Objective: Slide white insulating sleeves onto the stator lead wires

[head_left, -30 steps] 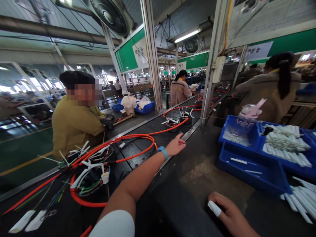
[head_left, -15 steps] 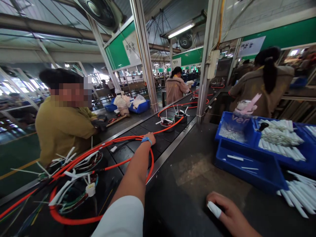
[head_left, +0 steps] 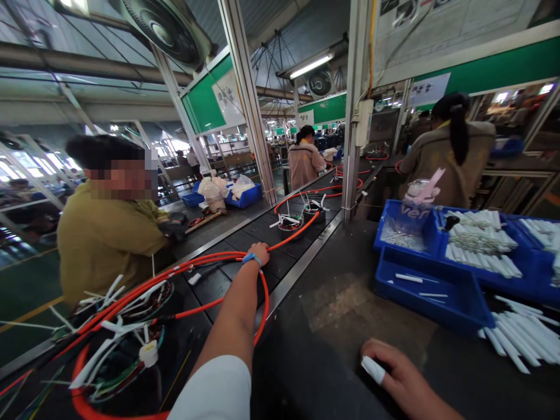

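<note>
My left hand (head_left: pixel 259 254), with a blue band at the wrist, is closed around the orange cable (head_left: pixel 219 255) over the dark conveyor. Beside the left forearm lie round wire assemblies (head_left: pixel 126 356) with white sleeves, a white connector (head_left: pixel 149 353) and green wires. Farther up the conveyor stand more wire assemblies (head_left: pixel 291 222). My right hand (head_left: pixel 389 364) rests low over the dark worktable (head_left: pixel 336 344), its thumb wrapped in white. Its fingers are curled and partly hidden, so anything inside cannot be made out.
Blue bins (head_left: pixel 433 286) with white tubes stand at the right, beside loose white tubes (head_left: pixel 516 332). A plastic cup (head_left: pixel 417 204) sits in one bin. Metal posts (head_left: pixel 352 116) rise by the conveyor. A person in yellow (head_left: pixel 105 233) is across it; others work farther off.
The view has shifted slightly, moving the bins and conveyor leftward in the picture. My left hand stays on the orange cable, and the near wire assemblies sit a little farther left and lower.
</note>
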{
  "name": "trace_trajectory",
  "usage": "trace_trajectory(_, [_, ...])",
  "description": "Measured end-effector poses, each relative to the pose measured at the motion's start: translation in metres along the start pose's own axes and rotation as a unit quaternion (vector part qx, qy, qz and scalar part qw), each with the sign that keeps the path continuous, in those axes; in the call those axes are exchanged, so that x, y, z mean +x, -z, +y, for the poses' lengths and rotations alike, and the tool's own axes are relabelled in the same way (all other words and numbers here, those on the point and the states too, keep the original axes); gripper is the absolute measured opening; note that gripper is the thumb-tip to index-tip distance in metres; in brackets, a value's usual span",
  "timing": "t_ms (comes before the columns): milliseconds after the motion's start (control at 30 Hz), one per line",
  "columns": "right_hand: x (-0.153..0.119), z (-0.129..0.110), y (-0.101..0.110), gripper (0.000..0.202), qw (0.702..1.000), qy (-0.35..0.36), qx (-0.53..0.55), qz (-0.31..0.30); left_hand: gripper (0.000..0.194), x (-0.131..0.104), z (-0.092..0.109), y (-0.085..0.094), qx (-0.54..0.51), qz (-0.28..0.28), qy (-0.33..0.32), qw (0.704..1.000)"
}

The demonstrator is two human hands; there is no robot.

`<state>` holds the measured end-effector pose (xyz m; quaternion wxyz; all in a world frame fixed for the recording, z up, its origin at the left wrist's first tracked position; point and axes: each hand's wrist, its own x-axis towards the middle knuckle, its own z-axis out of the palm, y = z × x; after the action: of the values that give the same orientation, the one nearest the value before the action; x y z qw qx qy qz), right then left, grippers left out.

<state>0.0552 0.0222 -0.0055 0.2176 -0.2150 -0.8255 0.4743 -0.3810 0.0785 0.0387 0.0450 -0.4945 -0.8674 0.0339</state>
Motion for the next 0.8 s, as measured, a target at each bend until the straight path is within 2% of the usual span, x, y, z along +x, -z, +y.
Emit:
trace_trajectory(100, [0.001,-0.001,0.0,0.031,1.0,-0.003,0.002,-0.003,0.032,-0.003,0.0,0.016,0.0,0.024,0.002,1.0])
trace_trajectory(233, [0.001,-0.002,0.001,0.032,1.0,-0.003,0.007,-0.002,0.033,-0.003,0.0,0.058,-0.002,0.111,0.025,0.994])
trace_trajectory(300, [0.001,-0.002,0.001,0.031,1.0,-0.004,0.011,-0.002,0.033,-0.007,0.006,0.078,-0.002,0.158,0.012,0.987])
trace_trajectory(367, [0.0,-0.002,0.002,0.031,1.0,-0.008,0.012,-0.001,0.033,-0.019,0.016,0.09,-0.002,0.185,-0.027,0.982])
trace_trajectory(467, [-0.001,-0.002,0.002,0.032,1.0,-0.008,0.006,0.003,0.034,-0.047,0.032,0.086,-0.002,0.171,-0.107,0.979])
trace_trajectory(600, [-0.002,-0.001,0.003,0.029,1.0,-0.007,0.004,0.002,0.029,-0.075,0.037,0.061,0.001,0.088,-0.17,0.981])
trace_trajectory(700, [-0.003,-0.003,0.003,0.029,1.0,-0.003,0.008,0.001,0.029,-0.074,0.024,0.048,0.008,0.025,-0.144,0.989])
trace_trajectory(800, [-0.003,-0.003,0.002,0.031,1.0,0.002,0.003,0.007,0.031,-0.058,0.008,0.047,0.013,-0.005,-0.085,0.996])
